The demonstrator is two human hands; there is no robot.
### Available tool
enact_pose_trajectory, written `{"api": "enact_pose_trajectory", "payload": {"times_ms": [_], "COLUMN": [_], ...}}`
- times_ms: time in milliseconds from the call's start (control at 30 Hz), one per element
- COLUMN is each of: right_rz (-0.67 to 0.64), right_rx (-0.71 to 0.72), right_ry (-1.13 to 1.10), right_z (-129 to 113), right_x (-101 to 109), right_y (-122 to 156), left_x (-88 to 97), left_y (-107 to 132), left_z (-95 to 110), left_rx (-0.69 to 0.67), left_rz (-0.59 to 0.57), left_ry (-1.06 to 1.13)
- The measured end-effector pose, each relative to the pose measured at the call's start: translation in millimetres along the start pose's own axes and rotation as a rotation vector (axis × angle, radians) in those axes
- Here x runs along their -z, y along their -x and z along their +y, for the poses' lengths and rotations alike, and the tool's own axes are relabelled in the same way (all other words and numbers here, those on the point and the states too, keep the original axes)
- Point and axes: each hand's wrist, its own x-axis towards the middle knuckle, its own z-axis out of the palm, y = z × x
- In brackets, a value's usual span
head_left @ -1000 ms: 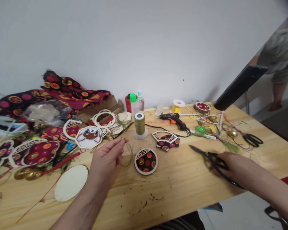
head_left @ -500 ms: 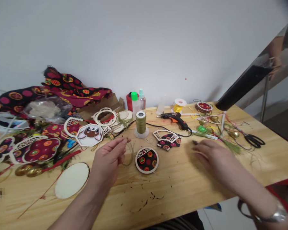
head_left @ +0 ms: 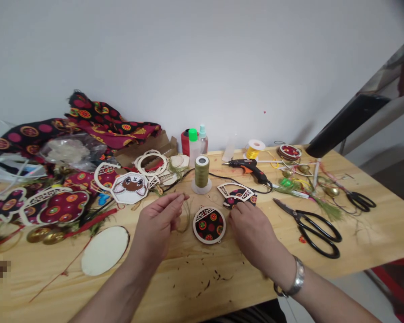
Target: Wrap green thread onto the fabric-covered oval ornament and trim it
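My left hand (head_left: 160, 224) is closed in a pinch on olive thread (head_left: 186, 217), which loops down beside it. To the right of the thread lies a round wooden-framed ornament (head_left: 209, 225) with dark patterned fabric. My right hand (head_left: 252, 235), fingers curled together, is at the ornament's right edge; what its fingertips hold, if anything, is hidden. Just behind that hand sits a fan-shaped ornament (head_left: 236, 192), partly covered by it. Black-handled scissors (head_left: 318, 229) rest on the table farther right. A spool of olive thread (head_left: 202, 172) stands upright behind the round ornament.
A glue gun (head_left: 251, 169), a yellow thread spool (head_left: 256, 148) and bottles (head_left: 194, 146) stand toward the wall. Patterned fabric (head_left: 111, 121), a sheep-face piece (head_left: 129, 187) and a pale oval disc (head_left: 105, 250) are on the left. Smaller scissors (head_left: 362, 201) lie far right.
My right hand has left the scissors on the table and moved left to the round ornament. My left hand keeps its pinch on the thread. The view has shifted slightly.
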Motion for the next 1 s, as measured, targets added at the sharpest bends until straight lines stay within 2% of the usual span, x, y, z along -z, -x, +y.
{"api": "enact_pose_trajectory", "payload": {"times_ms": [67, 167, 267, 400, 533, 700, 867, 1000], "right_rz": [0.014, 0.056, 0.060, 0.041, 0.049, 0.032, 0.235, 0.453], "right_rx": [-0.020, -0.054, -0.023, 0.038, 0.112, 0.197, 0.287, 0.398], "right_ry": [-0.060, -0.334, -0.680, -1.001, -1.249, -1.539, -1.692, -1.699], "right_z": [1, 6, 9, 7, -2, -12, -8, 6], "right_x": [1, 11, 36, 78, 111, 142, 175, 218], "right_y": [-1, -3, -6, -19, -45, -83, -110, -110], "left_x": [0.7, 1.4, 1.2, 0.7, 1.7, 3.6, 3.8, 4.0], "left_y": [0, -1, -1, -1, -2, -3, -3, -4], "left_z": [0, 0, 1, 2, 2, 2, 4, 3], "left_rx": [-0.001, 0.000, 0.008, 0.013, 0.008, 0.005, 0.014, 0.007], "left_rz": [-0.002, -0.002, -0.005, -0.008, -0.026, -0.012, -0.013, -0.022], "left_ry": [0.002, 0.005, 0.016, 0.031, 0.052, 0.035, 0.056, 0.045]}}
